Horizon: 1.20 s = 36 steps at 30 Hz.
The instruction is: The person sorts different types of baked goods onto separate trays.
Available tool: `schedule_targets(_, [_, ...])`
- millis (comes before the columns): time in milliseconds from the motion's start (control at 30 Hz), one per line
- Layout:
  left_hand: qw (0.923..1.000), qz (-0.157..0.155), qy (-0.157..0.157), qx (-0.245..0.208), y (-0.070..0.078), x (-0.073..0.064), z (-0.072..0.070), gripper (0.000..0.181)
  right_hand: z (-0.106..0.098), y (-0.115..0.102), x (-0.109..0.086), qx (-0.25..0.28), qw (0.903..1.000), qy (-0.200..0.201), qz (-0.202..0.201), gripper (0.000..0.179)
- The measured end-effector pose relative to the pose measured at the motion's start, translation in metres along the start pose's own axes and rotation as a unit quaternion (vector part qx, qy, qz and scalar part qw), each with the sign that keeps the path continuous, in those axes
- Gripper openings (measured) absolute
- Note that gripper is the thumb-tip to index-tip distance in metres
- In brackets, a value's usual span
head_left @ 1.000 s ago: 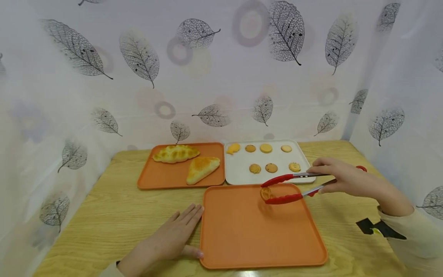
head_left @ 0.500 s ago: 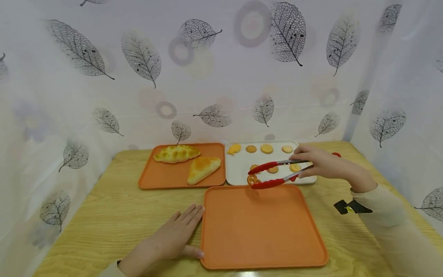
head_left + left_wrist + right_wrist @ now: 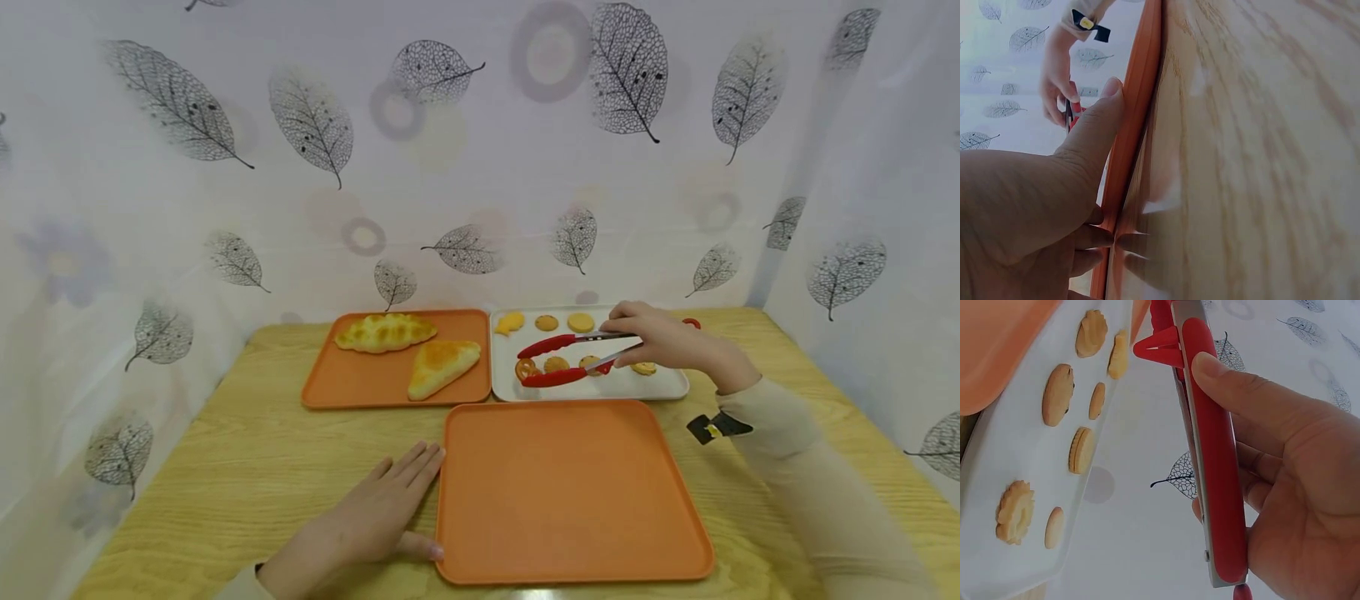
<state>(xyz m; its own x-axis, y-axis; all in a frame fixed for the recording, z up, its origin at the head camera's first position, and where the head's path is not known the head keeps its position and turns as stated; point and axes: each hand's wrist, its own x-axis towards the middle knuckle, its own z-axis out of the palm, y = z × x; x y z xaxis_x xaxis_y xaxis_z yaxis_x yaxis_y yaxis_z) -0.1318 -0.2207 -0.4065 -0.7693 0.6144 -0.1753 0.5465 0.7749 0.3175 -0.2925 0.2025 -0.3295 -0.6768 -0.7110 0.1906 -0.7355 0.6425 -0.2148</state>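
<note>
My right hand (image 3: 663, 337) grips the red-tipped tongs (image 3: 557, 343) by their handles, with the thumb (image 3: 1235, 378) along one red grip in the right wrist view. Between or at the tong tips is a pretzel-shaped cookie (image 3: 527, 367), over the front left part of the white tray (image 3: 667, 387); whether it touches the tray I cannot tell. My left hand (image 3: 371, 512) lies on the table, fingers straight, thumb and fingertips against the left edge of the near orange tray (image 3: 573, 496). In the left wrist view the thumb (image 3: 1094, 128) presses that tray's rim.
Several cookies sit on the white tray, among them a round one (image 3: 581, 322) and a fish-shaped one (image 3: 509, 322). Left of it, another orange tray (image 3: 352, 385) bears a braided bread (image 3: 385, 332) and a triangular bread (image 3: 444, 367). A leaf-print curtain (image 3: 480, 167) surrounds the wooden table (image 3: 247, 450).
My right hand has carried the tongs and pretzel cookie left and away from me, from over the near orange tray to the white tray. The left hand has stayed in place.
</note>
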Motion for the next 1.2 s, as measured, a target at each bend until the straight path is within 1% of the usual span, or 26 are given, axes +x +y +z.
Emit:
schedule_targets(200, [0.9999, 0.001, 0.011, 0.013, 0.001, 0.000, 0.001, 0.113, 0.009, 0.005, 0.010, -0.006, 0.9997, -0.012, 0.020, 0.043])
schedule_targets(533, [0.9988, -0.003, 0.031, 0.038, 0.001, 0.001, 0.004, 0.115, 0.021, 0.008, 0.017, -0.009, 0.9995, -0.013, 0.028, 0.048])
schedule_targets(867, [0.9991, -0.008, 0.025, 0.034, 0.004, 0.000, 0.002, 0.115, 0.024, 0.007, 0.022, -0.016, 0.9994, -0.022, 0.023, 0.048])
schedule_targets(1000, [0.9991, -0.008, 0.024, 0.033, 0.004, 0.000, 0.001, 0.115, 0.025, 0.006, 0.022, -0.011, 0.9992, -0.024, 0.031, 0.049])
schedule_targets(1100, [0.9990, -0.008, 0.025, 0.036, 0.004, 0.000, 0.001, 0.115, 0.025, 0.007, 0.020, -0.011, 0.9991, -0.021, 0.035, 0.050])
schedule_targets(1200, [0.9990, -0.008, 0.025, 0.036, 0.003, 0.000, 0.001, 0.115, 0.023, 0.007, 0.013, -0.007, 0.9991, -0.016, 0.039, 0.051])
